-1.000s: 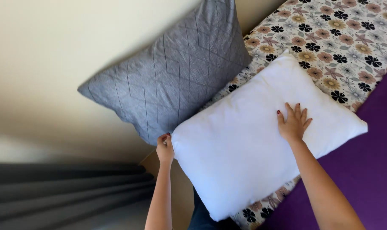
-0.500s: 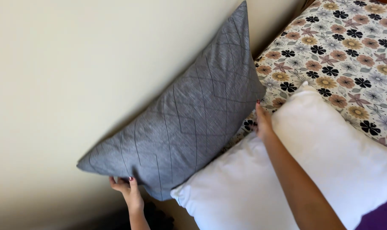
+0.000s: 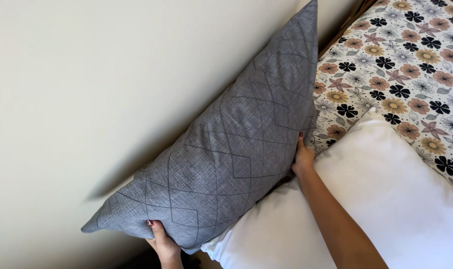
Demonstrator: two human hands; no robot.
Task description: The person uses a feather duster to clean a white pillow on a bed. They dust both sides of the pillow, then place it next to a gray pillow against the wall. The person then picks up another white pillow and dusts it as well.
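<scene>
Hands first: the left hand (image 3: 162,241) grips the grey pillow (image 3: 226,144) at its lower edge, fingers curled up over the fabric, dark red nails showing. The right hand (image 3: 303,157) presses against the pillow's right edge, fingers tucked behind it so it's a grasp too, though I can't see all the fingers. The pillow itself has a stitched diamond pattern and stands tilted, one corner pointing up toward the top of the view, its back toward the cream wall (image 3: 87,89), and I can't tell whether it actually touches it. Just below and right of it lies a plain white pillow (image 3: 386,199), with the grey one overlapping its upper left corner. Under both is a floral bedsheet (image 3: 401,65), cream with black, pink and tan flowers, running off to the upper right. A thin strip of brown wooden bed frame (image 3: 343,27) shows between sheet and wall.
</scene>
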